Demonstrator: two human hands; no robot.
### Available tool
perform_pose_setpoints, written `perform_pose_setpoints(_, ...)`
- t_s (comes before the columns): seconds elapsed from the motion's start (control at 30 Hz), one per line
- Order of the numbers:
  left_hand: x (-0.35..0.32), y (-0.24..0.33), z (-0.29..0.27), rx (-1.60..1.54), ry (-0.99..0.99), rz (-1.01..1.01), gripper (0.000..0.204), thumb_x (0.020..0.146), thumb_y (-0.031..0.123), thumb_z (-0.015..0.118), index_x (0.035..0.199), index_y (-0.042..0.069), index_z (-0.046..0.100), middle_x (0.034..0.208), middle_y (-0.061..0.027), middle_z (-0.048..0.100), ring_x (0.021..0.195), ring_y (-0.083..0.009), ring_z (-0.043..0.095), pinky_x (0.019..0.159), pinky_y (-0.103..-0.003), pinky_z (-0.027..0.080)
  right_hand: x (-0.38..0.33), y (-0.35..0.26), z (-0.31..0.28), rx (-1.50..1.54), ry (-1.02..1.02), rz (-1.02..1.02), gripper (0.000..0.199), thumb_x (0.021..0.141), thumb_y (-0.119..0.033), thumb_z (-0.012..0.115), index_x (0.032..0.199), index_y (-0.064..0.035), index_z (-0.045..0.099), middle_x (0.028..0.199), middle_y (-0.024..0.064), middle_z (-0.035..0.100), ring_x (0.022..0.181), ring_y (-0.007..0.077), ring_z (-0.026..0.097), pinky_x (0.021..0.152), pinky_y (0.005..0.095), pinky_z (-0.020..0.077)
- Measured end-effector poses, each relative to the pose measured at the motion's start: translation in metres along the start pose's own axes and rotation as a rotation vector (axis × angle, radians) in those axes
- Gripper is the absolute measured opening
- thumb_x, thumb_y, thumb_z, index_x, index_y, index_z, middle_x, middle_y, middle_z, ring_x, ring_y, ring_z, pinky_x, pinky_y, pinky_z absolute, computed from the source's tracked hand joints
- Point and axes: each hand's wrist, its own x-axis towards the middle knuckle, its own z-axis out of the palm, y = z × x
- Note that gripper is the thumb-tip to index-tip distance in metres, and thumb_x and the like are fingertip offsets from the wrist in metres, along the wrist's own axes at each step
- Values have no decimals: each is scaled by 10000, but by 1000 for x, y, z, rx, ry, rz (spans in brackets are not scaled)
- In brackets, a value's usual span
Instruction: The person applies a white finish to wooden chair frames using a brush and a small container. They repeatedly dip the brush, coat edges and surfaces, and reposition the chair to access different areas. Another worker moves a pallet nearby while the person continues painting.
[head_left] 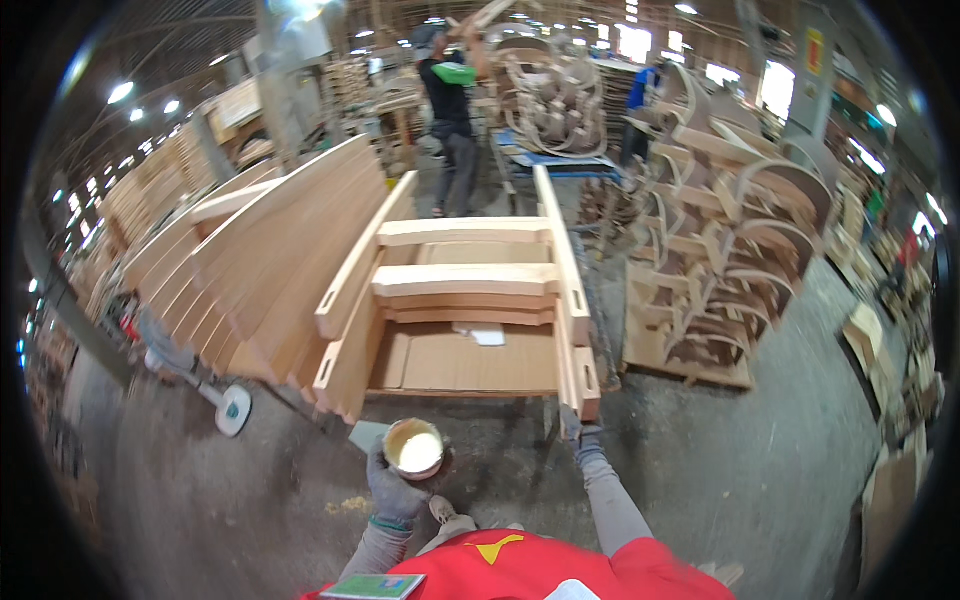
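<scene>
Risk of spillage: left hand (395, 490) clamped around open glue tin (414, 449), right hand (578, 432) gripping wooden frame (470, 310) end; tilting tin while leaning would spill.

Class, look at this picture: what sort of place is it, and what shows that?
Most likely a furniture workshop: a bare wooden frame, leaning boards and stacked curved wooden parts fill a big hall.

My view of a hall lit by ceiling lamps (120, 92) and bright far windows (775, 88), which blow out to glare. Light is even, shadows soft. Fisheye bends edges toward a black rim; distant stacks blur slightly.
</scene>
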Motion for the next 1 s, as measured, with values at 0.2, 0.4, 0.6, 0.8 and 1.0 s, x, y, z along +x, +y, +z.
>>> perform_pose_setpoints(0.2, 5, -2, -17, -107, 58, -29, 466, 849, 448, 403, 1184, 139, 502, 1169, -131, 525, 1061, -352, 495, 923, -538, 390, 3, 12, 11, -82, -57, 5, 391, 722, -259, 723, 1013, -45, 574, 944, 68, 625, 834, 191, 603, 716, 332, 486)
perform_pose_setpoints(0.4, 24, -14, -1, 34, -89, -68, 454, 863, 458, 400, 1181, 151, 505, 1174, -129, 525, 1068, -359, 493, 923, -528, 392, 30, 23, -15, 81, 38, -115, 408, 730, -287, 712, 1027, -48, 566, 948, 81, 615, 848, 210, 598, 722, 344, 489)
perform_pose_setpoints(0.6, 6, -6, -6, 36, 9, -27, 470, 863, 446, 400, 1195, 129, 497, 1191, -144, 516, 1087, -379, 479, 946, -532, 374, 1, 3, 4, -14, 34, 13, 349, 735, -212, 714, 989, -23, 569, 912, 69, 621, 807, 187, 603, 705, 327, 495)
perform_pose_setpoints(0.8, 5, -8, 5, -28, 75, -76, 432, 890, 427, 360, 1168, 128, 504, 1145, -142, 540, 1057, -367, 508, 925, -509, 402, -1, -4, 1, 112, -3, -26, 365, 709, -171, 745, 992, -18, 574, 908, 59, 623, 788, 157, 598, 691, 302, 490)
perform_pose_setpoints(1.0, 8, -8, 1, -40, 68, -69, 445, 878, 434, 366, 1164, 124, 508, 1144, -147, 541, 1063, -369, 503, 926, -499, 404, 1, -5, 2, 55, 6, -73, 315, 708, -127, 749, 961, -24, 594, 885, 43, 626, 770, 137, 598, 673, 293, 493)
